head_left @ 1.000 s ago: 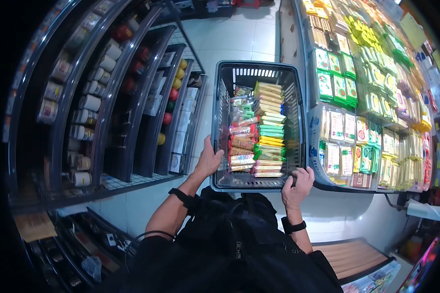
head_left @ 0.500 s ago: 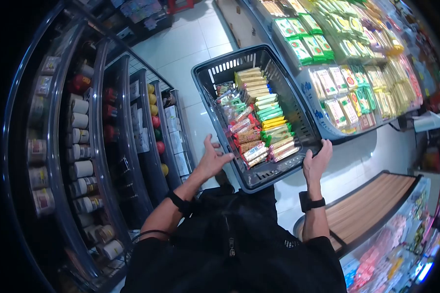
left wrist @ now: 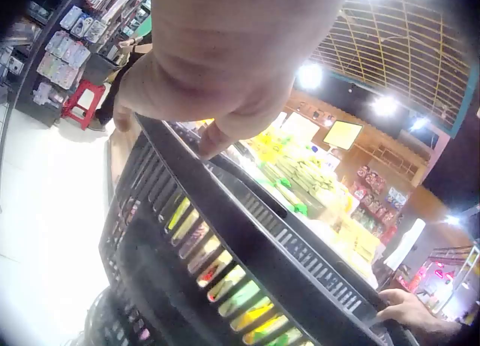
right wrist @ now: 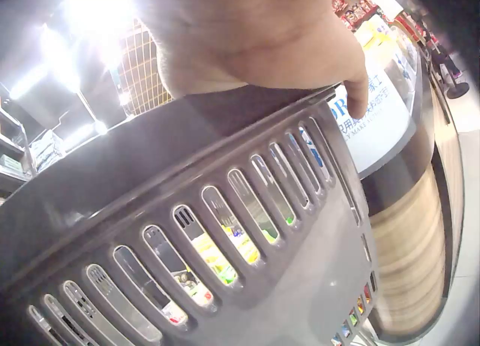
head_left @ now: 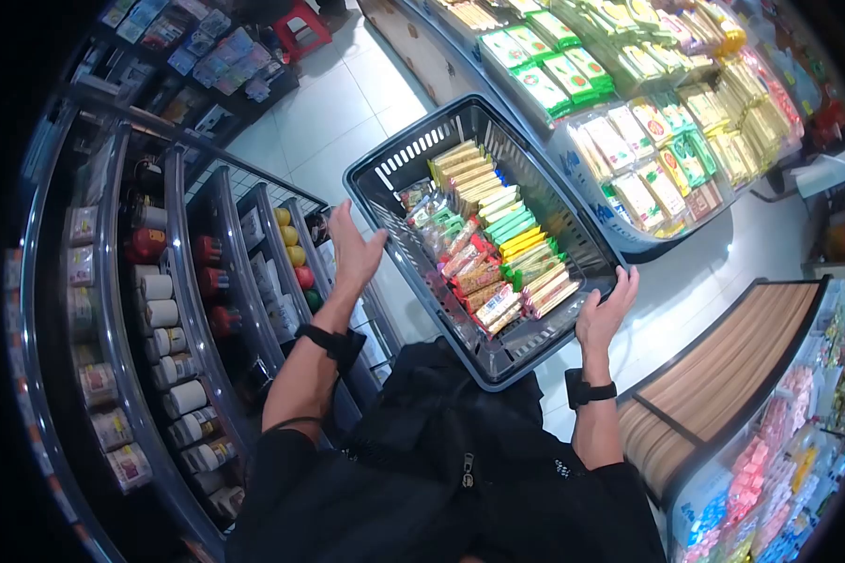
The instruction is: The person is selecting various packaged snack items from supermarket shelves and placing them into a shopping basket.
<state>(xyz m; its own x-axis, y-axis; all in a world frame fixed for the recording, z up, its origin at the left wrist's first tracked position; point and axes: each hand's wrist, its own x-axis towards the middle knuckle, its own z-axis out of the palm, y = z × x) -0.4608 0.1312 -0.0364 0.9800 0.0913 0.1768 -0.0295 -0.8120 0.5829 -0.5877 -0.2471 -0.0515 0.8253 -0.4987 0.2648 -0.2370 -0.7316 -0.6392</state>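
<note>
A black shopping basket [head_left: 410, 298] with slotted walls stands before me, turned at a slant. Inside are two rows of wrapped snack bars [head_left: 512, 225], in yellow, green and red wrappers. My left hand [head_left: 355, 251] is beside the basket's left long side, fingers spread and pointing forward. In the left wrist view, this hand [left wrist: 225, 68] overlaps the rim, fingertips right at it. At the near right corner, my right hand [head_left: 606, 311] rests on the rim with fingers fairly straight. The right wrist view has its palm [right wrist: 247, 46] over the rim and one finger hanging past the corner.
Shelves of jars [head_left: 164, 314] line the left. A counter of packaged snacks [head_left: 638, 164] stands close along the basket's right. Behind it on the near right is a wood-slatted display [head_left: 723, 375]. A red stool [head_left: 302, 30] is farther along the tiled floor [head_left: 347, 108].
The basket has swung from straight to slanted, its far end toward the left. My left hand has moved forward along its left side, while the right hand has stayed at the near right corner.
</note>
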